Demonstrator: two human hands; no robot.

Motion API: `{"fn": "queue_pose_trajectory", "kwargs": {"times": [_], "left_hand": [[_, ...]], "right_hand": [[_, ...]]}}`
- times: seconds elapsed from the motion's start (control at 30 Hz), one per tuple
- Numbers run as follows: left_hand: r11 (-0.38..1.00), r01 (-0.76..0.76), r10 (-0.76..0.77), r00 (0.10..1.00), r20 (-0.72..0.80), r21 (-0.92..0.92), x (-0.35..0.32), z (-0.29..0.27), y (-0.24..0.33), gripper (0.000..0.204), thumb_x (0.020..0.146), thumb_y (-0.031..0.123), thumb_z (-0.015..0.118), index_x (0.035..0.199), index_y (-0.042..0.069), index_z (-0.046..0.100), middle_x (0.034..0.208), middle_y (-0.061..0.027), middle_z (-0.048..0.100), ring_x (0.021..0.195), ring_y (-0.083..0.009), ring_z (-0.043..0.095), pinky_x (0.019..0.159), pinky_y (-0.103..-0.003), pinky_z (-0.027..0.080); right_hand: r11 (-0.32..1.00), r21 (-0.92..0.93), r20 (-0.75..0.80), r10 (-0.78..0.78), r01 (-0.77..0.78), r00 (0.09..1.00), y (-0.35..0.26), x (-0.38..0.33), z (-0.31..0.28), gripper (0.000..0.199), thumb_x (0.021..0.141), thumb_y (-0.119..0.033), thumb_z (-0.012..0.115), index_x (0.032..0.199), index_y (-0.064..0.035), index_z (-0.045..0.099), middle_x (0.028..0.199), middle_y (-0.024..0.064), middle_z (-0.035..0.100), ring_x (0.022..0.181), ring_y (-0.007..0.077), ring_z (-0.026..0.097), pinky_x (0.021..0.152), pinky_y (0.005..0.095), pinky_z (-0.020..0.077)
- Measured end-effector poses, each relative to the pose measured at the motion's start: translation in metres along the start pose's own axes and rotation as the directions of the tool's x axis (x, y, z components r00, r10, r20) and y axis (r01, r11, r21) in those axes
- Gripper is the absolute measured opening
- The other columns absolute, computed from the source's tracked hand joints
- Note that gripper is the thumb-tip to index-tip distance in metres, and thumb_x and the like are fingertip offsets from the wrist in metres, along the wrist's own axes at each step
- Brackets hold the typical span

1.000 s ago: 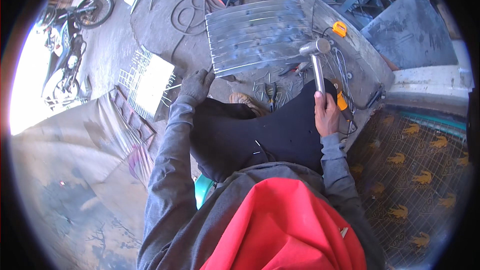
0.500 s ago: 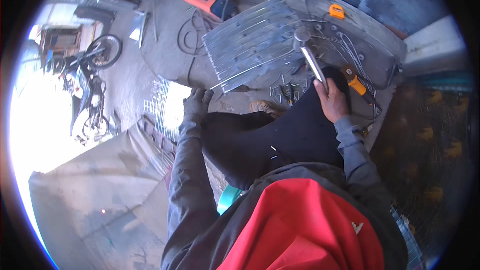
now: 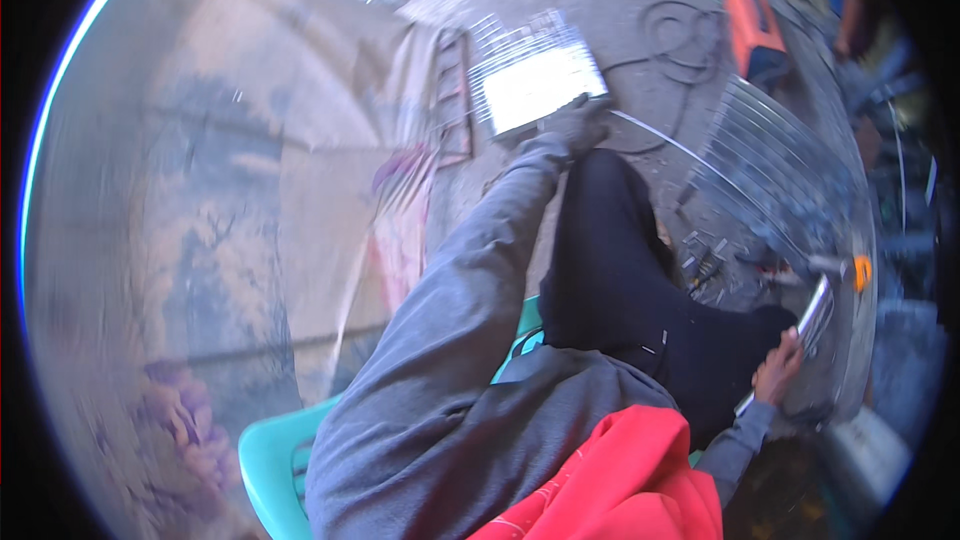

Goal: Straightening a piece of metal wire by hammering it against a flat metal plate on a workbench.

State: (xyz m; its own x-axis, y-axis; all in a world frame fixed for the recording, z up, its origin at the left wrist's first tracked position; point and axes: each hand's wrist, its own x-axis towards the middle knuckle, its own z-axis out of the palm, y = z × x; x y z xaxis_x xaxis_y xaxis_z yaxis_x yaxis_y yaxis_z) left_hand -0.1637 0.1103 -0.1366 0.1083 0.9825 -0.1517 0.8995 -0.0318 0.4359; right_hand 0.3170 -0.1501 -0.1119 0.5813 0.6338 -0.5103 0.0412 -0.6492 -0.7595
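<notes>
In my right hand [image 3: 778, 368] is a hammer [image 3: 816, 308] with a shiny metal handle; its head points away from me, near the slatted metal panel. My gloved left hand [image 3: 580, 125] is closed around the near end of a long thin metal rod [image 3: 665, 132], which runs rightward over the slatted metal panel [image 3: 768, 165]. Its fingers are partly blurred. Just beyond that hand lies a bright wire grid [image 3: 535, 75], its near part washed out by glare. My dark trouser legs are between the two hands.
An orange-and-black machine [image 3: 755, 30] with a coiled cable [image 3: 680, 40] stands at the far right. Small tools and metal pieces [image 3: 705, 265] are scattered beyond my knees. A hanging tarp [image 3: 330, 70] covers the left side. I sit on a green chair [image 3: 275, 470].
My view has swung left, so the tarp and chair now show more. The left hand is now nearer the grid's edge. The hammer remains in my right hand, held lower right.
</notes>
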Motion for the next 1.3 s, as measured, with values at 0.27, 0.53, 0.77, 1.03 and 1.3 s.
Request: {"fn": "queue_pose_trajectory", "kwargs": {"times": [0.27, 0.53, 0.77, 1.03, 1.3], "left_hand": [[0.981, -0.180, 0.188, 0.973, -0.135, 0.069, 0.006, -0.010, 0.006, 0.048, 0.088, 0.031, 0.065, 0.136, 0.033, 0.057, 0.143, -0.0130, 0.051, 0.134, -0.0357, 0.045, 0.110, -0.046, 0.039], [0.926, -0.239, 0.248, 0.969, 0.006, 0.291, 0.016, -0.026, 0.010, 0.042, 0.090, 0.044, 0.063, 0.131, 0.036, 0.061, 0.123, -0.0121, 0.063, 0.124, -0.0328, 0.054, 0.111, -0.051, 0.032], [0.909, -0.336, 0.346, 0.938, 0.001, 0.245, 0.037, -0.068, 0.047, 0.042, 0.086, 0.059, 0.060, 0.102, 0.023, 0.074, 0.107, -0.0100, 0.066, 0.107, -0.0293, 0.063, 0.091, -0.047, 0.045], [0.966, -0.232, 0.226, 0.972, -0.059, -0.116, -0.020, -0.121, 0.210, 0.054, 0.078, 0.059, 0.067, 0.098, 0.009, 0.077, 0.086, -0.0154, 0.071, 0.084, -0.0335, 0.070, 0.078, -0.044, 0.053], [0.933, -0.359, 0.349, 0.924, -0.155, -0.038, -0.031, -0.064, 0.264, 0.049, 0.076, 0.051, 0.070, 0.098, 0.007, 0.076, 0.088, -0.0162, 0.071, 0.082, -0.0351, 0.071, 0.073, -0.049, 0.054]], "right_hand": [[0.995, -0.102, -0.031, 0.017, -0.020, 0.999, -0.014, -0.004, -0.010, 0.054, 0.101, -0.057, 0.046, 0.121, -0.0073, 0.055, 0.062, -0.0009, 0.036, 0.038, 0.0071, 0.034, 0.031, 0.0251, 0.0294], [0.988, -0.152, -0.021, 0.005, -0.008, 1.000, -0.018, -0.003, -0.013, 0.057, 0.101, -0.061, 0.041, 0.118, -0.0080, 0.052, 0.061, -0.0008, 0.036, 0.038, 0.0075, 0.034, 0.029, 0.0253, 0.0313], [0.991, -0.132, -0.073, -0.013, 0.004, 0.997, -0.021, -0.009, -0.021, 0.053, 0.103, -0.057, 0.039, 0.115, -0.0072, 0.054, 0.061, -0.0011, 0.038, 0.040, 0.0075, 0.035, 0.030, 0.0253, 0.0326], [0.996, -0.017, -0.118, 0.080, -0.083, 0.990, -0.007, -0.029, -0.041, 0.054, 0.101, -0.060, 0.040, 0.111, -0.0091, 0.053, 0.062, -0.0001, 0.039, 0.039, 0.0085, 0.036, 0.029, 0.0254, 0.0310], [0.996, -0.049, -0.124, 0.070, -0.077, 0.990, 0.009, -0.028, -0.054, 0.056, 0.099, -0.061, 0.043, 0.112, -0.0073, 0.055, 0.062, -0.0003, 0.037, 0.038, 0.0094, 0.036, 0.031, 0.0260, 0.0304]]}}
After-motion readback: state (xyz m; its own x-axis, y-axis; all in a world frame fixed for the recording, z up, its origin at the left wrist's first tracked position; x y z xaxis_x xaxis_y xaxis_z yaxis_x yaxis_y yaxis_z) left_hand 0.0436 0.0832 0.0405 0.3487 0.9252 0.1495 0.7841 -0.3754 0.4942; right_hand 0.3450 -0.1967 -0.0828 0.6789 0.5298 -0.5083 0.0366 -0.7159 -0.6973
